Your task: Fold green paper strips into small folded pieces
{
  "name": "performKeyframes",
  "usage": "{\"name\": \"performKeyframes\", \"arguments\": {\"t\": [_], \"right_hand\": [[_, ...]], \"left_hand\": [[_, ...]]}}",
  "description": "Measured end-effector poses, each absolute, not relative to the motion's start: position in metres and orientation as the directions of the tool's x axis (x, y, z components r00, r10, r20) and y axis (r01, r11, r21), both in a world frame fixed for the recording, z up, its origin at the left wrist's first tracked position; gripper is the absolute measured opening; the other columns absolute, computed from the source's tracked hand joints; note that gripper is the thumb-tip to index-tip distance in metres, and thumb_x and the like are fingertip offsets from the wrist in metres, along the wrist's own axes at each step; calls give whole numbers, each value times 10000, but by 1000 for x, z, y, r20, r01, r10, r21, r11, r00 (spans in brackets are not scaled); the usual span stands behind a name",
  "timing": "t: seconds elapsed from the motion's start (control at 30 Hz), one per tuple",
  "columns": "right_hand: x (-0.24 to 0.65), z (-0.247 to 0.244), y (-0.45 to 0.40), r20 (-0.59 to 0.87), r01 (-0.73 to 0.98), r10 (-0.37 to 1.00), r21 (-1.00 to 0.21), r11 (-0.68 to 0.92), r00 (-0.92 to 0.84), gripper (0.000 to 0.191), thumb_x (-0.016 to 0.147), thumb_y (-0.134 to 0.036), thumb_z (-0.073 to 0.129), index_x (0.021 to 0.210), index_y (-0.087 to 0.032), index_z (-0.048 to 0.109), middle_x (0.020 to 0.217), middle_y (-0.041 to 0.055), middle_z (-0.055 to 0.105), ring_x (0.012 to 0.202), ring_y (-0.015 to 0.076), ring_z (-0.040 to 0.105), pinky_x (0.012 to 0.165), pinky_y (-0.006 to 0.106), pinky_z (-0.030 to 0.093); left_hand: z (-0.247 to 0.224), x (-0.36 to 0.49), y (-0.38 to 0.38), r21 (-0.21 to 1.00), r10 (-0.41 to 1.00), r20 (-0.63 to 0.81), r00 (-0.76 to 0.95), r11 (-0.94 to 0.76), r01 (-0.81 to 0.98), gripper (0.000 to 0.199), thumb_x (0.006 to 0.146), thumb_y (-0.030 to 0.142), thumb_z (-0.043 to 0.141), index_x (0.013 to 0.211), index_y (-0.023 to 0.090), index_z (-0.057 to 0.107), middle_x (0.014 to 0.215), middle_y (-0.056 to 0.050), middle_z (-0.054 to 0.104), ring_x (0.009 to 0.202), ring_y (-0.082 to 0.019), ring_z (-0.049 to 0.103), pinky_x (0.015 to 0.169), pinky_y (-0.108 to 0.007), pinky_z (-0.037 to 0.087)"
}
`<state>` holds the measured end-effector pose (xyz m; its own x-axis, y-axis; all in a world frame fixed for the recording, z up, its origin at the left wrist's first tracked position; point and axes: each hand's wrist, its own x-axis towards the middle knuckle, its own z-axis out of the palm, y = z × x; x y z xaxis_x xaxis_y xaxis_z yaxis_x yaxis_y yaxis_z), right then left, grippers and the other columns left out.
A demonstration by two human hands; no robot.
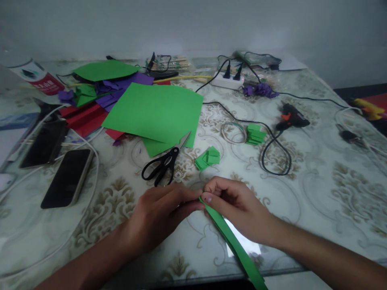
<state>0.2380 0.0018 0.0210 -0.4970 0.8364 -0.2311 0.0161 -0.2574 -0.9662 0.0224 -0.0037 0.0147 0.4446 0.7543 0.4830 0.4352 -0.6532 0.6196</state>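
A long folded strip of green paper (232, 241) runs from my fingertips down past the table's near edge. My right hand (238, 205) pinches its upper end between thumb and fingers. From the other side, my left hand (166, 213) has its thumb and fingers closed on the same end, the fingertips of both hands meeting there. Just beyond lie small cut green paper pieces (208, 158) in a loose pile. Scissors (165, 163) with black handles rest beyond my left hand, their blades over the edge of a large green paper sheet (157, 110).
Two phones (68, 177) and white cables lie at the left. A glue gun (292, 117) with a looped black cord, a power strip (228, 80) and more green pieces (255, 135) lie at the right and back. Red and purple paper (121, 86) and a paper cup (36, 76) stand back left.
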Motion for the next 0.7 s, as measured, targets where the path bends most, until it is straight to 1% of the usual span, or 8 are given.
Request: {"name": "performKeyframes", "arguments": {"t": [0.17,0.4,0.7], "right_hand": [[239,22,1,-245,18,826,-962,-274,-507,329,989,-471,681,858,-178,608,715,-36,525,635,110,439,554,237,337],[239,21,2,-247,29,819,-962,-272,-518,311,1023,-443,637,872,-172,611,734,-17,565,654,113,476,569,238,360],[239,19,0,-249,19,816,-960,-281,-521,308,1017,-451,647,892,-171,621,747,-12,582,665,115,485,579,239,369]], "left_hand": [[19,23,-4,612,757,475,448,-651,450,98,1033,301,660,1013,213,696,846,15,815,707,-125,790,668,-185,605],[18,21,-5,619,751,476,457,-655,433,73,1027,278,671,1025,211,699,855,10,817,715,-130,789,656,-191,610],[17,21,-5,599,750,477,458,-659,455,99,1034,297,660,1021,206,700,831,8,811,688,-129,783,630,-188,595]]}}
